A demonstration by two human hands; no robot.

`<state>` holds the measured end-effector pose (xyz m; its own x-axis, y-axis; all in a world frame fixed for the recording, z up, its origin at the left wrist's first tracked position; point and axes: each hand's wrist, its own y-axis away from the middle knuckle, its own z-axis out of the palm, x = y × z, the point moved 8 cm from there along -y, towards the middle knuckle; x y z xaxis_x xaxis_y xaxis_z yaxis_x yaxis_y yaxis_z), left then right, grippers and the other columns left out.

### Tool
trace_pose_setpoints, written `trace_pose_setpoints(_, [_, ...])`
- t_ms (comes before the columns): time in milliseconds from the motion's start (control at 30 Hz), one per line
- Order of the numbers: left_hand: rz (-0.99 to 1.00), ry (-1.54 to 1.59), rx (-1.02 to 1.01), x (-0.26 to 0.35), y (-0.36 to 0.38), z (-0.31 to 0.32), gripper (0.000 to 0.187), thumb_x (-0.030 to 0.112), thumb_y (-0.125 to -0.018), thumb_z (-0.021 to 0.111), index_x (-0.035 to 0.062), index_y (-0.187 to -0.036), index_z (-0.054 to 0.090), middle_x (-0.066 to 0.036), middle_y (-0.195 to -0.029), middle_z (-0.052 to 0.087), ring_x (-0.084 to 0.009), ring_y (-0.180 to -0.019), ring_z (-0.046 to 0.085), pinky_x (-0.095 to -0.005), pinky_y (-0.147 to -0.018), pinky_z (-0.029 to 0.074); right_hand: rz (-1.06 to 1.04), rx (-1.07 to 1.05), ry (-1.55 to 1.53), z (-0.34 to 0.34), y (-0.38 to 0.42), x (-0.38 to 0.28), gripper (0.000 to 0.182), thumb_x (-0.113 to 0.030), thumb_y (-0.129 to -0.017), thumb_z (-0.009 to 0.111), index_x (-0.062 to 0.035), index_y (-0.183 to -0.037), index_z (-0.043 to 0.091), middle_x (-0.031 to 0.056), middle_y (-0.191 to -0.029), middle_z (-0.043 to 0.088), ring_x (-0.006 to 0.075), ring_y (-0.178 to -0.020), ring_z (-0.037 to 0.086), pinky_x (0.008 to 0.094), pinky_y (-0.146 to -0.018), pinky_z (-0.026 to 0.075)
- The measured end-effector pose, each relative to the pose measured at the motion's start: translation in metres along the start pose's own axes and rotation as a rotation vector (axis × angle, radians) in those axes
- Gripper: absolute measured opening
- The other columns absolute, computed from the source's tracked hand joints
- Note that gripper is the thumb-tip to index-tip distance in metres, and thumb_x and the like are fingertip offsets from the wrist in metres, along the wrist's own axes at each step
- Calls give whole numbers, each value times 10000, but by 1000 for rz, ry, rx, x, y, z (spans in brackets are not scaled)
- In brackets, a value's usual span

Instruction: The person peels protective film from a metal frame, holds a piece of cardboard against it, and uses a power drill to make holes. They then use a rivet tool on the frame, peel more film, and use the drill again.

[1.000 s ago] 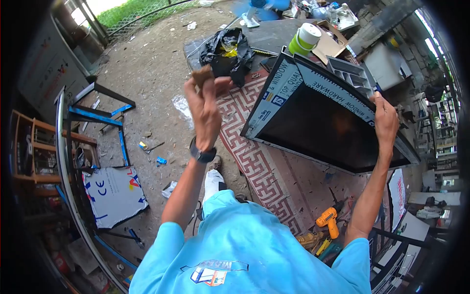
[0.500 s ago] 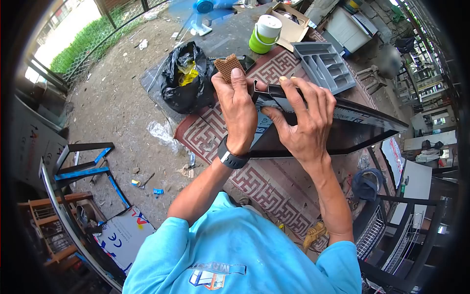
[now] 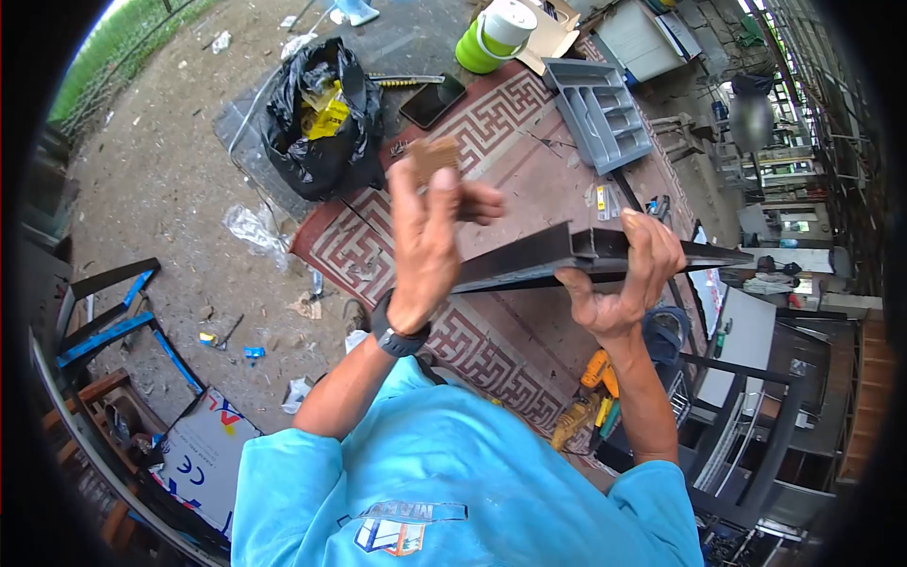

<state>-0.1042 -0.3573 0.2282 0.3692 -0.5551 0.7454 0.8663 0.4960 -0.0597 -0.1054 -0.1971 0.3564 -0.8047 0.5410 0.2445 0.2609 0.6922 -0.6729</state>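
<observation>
In the head view, my left hand [image 3: 425, 246] is raised, pinching a small brown piece with a waffle-like texture [image 3: 436, 159] between thumb and fingers; its other fingers point right and motion blurs them. My right hand [image 3: 628, 279] grips the corner of a black frame [image 3: 529, 260], with the thumb beneath and the fingers over the top. From that corner, the frame's sides run left behind my left wrist and right beyond my right hand. A gap separates my left hand from the frame's corner.
On the patterned mat lie a black phone [image 3: 433, 101], a grey cutlery tray [image 3: 600, 113] and a yellow power tool [image 3: 576, 406]. Behind are a black bag [image 3: 283, 123] and a green-white jug [image 3: 491, 38]. Black frame pieces [image 3: 123, 274] lie left; a wire rack [image 3: 746, 435] stands right.
My left hand has come away from the frame's corner, still with the brown piece. The frame has tilted and dropped lower, my right hand now holding its corner. The view has shifted.
</observation>
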Motion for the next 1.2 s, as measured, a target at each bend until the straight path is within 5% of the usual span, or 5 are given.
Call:
trace_pose_setpoints(400, [86, -1022, 813, -19, 119, -375, 277, 220, -993, 399, 2, -1163, 414, -130, -1113, 545, -221, -932, 600, -327, -780, 479, 704, -99, -59, -58, 80, 156, 324, -176, -943, 383, 42, -812, 583, 157, -885, 621, 301, -888, 584, 393, -930, 381])
trace_pose_setpoints(567, [163, -948, 727, -24, 72, -345, 293, 246, -991, 406, -15, -1124, 406, -169, -1102, 551, -229, -872, 624, -315, -722, 496, 1130, -66, -164, -87, 121, 192, 284, -161, -881, 519, 47, -709, 606, 120, -805, 630, 244, -963, 561, 369, -909, 371])
trace_pose_setpoints(867, [-83, -743, 252, -147, 61, -257, 338, 291, -981, 402, -4, -1118, 311, -204, -1090, 549, -267, -814, 659, -334, -701, 572, 837, -338, -46, -95, 124, 176, 366, -177, -852, 365, 73, -802, 628, 151, -919, 652, 287, -1046, 531, 397, -999, 302])
trace_pose_setpoints(1067, [-30, -748, 144, -97, 20, -187, 348, 345, -980, 408, 24, -1098, 347, -155, -917, 630, -237, -825, 657, -339, -726, 544, 755, -252, -34, -95, 124, 175, 354, -172, -853, 364, 55, -774, 624, 142, -905, 651, 267, -1010, 547, 385, -986, 297])
trace_pose_setpoints(1200, [-47, -98, -438, -18, 7, -23, 377, 308, -1007, 311, 15, -1241, 347, -192, -870, 618, -319, -876, 626, -469, -869, 474, 688, -236, 50, -87, 109, 177, 311, -166, -852, 379, 17, -720, 593, 119, -812, 632, 265, -849, 556, 361, -860, 357])
